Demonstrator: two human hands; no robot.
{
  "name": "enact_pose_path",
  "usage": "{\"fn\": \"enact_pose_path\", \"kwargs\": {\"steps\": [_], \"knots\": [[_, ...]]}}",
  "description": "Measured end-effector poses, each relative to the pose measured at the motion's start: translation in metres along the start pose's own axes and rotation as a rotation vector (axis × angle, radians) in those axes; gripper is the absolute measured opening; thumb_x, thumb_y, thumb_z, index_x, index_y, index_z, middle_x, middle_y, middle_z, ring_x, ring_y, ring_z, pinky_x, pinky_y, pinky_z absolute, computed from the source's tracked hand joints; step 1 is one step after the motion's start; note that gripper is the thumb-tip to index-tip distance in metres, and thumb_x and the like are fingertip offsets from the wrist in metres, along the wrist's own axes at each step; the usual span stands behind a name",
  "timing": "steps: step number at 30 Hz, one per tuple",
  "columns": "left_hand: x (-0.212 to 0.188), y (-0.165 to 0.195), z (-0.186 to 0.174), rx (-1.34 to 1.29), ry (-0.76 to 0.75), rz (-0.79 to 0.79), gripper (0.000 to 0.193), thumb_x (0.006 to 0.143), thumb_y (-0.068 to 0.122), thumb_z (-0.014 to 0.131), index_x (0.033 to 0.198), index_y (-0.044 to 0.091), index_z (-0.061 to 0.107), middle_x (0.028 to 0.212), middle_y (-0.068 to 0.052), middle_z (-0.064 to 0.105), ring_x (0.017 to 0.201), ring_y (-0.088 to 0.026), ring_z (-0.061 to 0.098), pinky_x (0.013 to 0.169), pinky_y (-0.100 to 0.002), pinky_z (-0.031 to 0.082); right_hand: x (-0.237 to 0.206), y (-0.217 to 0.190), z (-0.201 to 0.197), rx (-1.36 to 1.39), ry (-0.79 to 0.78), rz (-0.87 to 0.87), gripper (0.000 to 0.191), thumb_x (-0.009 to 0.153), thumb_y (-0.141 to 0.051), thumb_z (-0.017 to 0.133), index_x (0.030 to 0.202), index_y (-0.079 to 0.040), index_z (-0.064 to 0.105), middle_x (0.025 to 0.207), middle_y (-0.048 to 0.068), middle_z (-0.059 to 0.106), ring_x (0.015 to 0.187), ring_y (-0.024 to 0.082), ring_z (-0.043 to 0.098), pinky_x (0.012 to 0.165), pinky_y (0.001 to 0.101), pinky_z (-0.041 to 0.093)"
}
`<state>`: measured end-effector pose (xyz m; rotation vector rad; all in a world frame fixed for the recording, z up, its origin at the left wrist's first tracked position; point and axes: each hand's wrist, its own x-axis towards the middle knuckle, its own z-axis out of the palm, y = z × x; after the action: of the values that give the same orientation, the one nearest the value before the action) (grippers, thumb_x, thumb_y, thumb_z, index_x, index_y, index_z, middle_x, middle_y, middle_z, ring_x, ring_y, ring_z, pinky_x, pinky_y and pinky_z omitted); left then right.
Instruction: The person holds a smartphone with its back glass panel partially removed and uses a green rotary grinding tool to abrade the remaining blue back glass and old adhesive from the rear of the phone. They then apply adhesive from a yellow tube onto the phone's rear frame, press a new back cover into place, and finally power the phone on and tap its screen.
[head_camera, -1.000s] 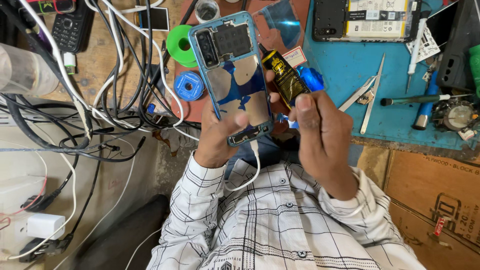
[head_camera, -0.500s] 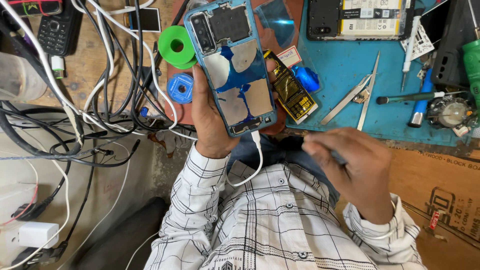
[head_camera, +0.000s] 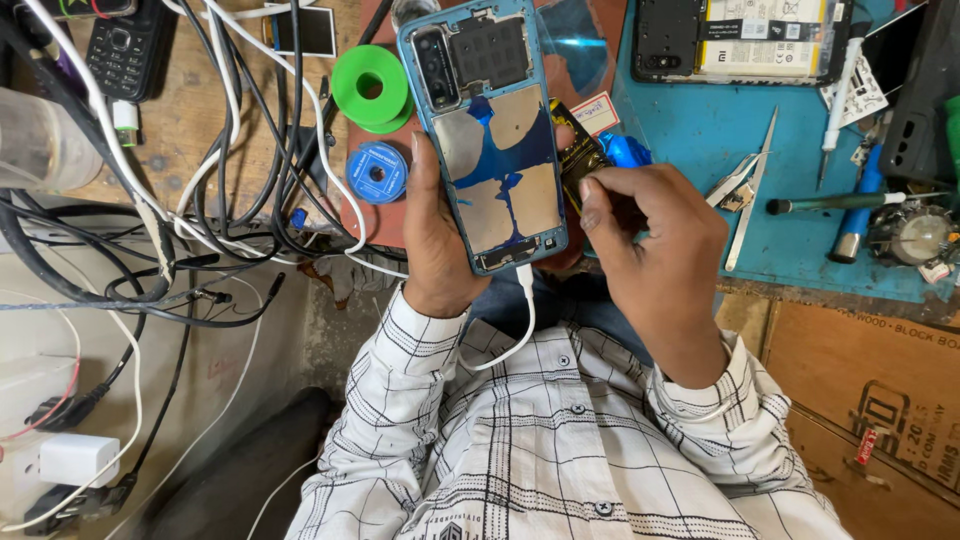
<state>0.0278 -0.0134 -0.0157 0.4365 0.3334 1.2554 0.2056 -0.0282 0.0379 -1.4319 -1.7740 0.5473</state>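
The left hand (head_camera: 440, 240) holds an open phone (head_camera: 490, 140) up over the worktop (head_camera: 230, 120). The fingers are wrapped around the phone's left edge, clamped on it. The phone has no back cover, and you can see blue and silver patches inside. A white cable (head_camera: 522, 320) is plugged into its near end and hangs down over the checked shirt (head_camera: 560, 440).

The right hand (head_camera: 650, 240) is just right of the phone. Its fingers are pinched together on a small dark and yellow part (head_camera: 580, 155) that sits beside the phone's right edge.

Left of the phone lie a green reel (head_camera: 372, 88) and a small blue reel (head_camera: 376, 172), near a bunch of black and white wires (head_camera: 200, 200). To the right is a blue mat (head_camera: 700, 130). On it lie tweezers (head_camera: 750, 190), a screwdriver (head_camera: 850, 203) and, at the far side, another open phone (head_camera: 740, 40). A black keypad phone (head_camera: 125, 45) lies far left.
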Motion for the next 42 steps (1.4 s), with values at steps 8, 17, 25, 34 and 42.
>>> {"fn": "enact_pose_path", "kwargs": {"steps": [8, 17, 25, 34, 42], "knots": [[0.001, -0.012, -0.011, -0.064, 0.144, 0.007, 0.066, 0.119, 0.052, 0.032, 0.157, -0.002, 0.039, 0.141, -0.017, 0.058, 0.123, -0.024, 0.062, 0.107, -0.037, 0.054, 0.016, -0.006, 0.014, -0.296, 0.018, -0.370, 0.027, 0.104, -0.011, 0.076, 0.127, -0.003, 0.064, 0.133, 0.008, 0.059, 0.112, 0.032, 0.058, 0.099, 0.0413, 0.048], [-0.003, -0.015, -0.021, -0.173, -0.065, 0.019, 0.061, 0.117, 0.050, 0.034, 0.145, 0.000, 0.050, 0.131, -0.015, 0.066, 0.113, -0.025, 0.068, 0.101, -0.036, 0.057, -0.009, -0.027, 0.028, -0.169, -0.130, -0.376, 0.027, 0.101, -0.015, 0.076, 0.123, -0.007, 0.064, 0.122, 0.006, 0.060, 0.104, 0.029, 0.059, 0.095, 0.0436, 0.045], [-0.001, -0.013, -0.015, -0.030, 0.206, -0.027, 0.068, 0.115, 0.053, 0.032, 0.152, -0.002, 0.046, 0.139, -0.018, 0.062, 0.123, -0.027, 0.066, 0.107, -0.037, 0.057, 0.005, -0.023, 0.034, -0.373, -0.031, -0.518, 0.037, 0.103, -0.012, 0.075, 0.137, 0.001, 0.064, 0.132, 0.011, 0.058, 0.118, 0.031, 0.059, 0.102, 0.0462, 0.045], [0.002, -0.005, -0.003, -0.099, 0.067, -0.094, 0.075, 0.113, 0.059, 0.029, 0.153, -0.004, 0.042, 0.138, -0.022, 0.062, 0.120, -0.030, 0.065, 0.105, -0.039, 0.056, -0.004, -0.014, 0.003, -0.091, -0.049, -0.360, 0.018, 0.101, -0.016, 0.077, 0.112, -0.003, 0.070, 0.117, 0.008, 0.067, 0.114, 0.028, 0.065, 0.098, 0.0383, 0.051], [-0.001, 0.004, 0.011, -0.095, 0.070, -0.041, 0.062, 0.113, 0.045, 0.046, 0.149, -0.006, 0.046, 0.136, -0.023, 0.064, 0.116, -0.032, 0.069, 0.096, -0.047, 0.062, -0.017, -0.019, -0.005, -0.030, -0.115, -0.444, 0.013, 0.093, -0.016, 0.076, 0.087, -0.007, 0.069, 0.087, 0.004, 0.071, 0.089, 0.025, 0.070, 0.089, 0.0432, 0.054]]}}
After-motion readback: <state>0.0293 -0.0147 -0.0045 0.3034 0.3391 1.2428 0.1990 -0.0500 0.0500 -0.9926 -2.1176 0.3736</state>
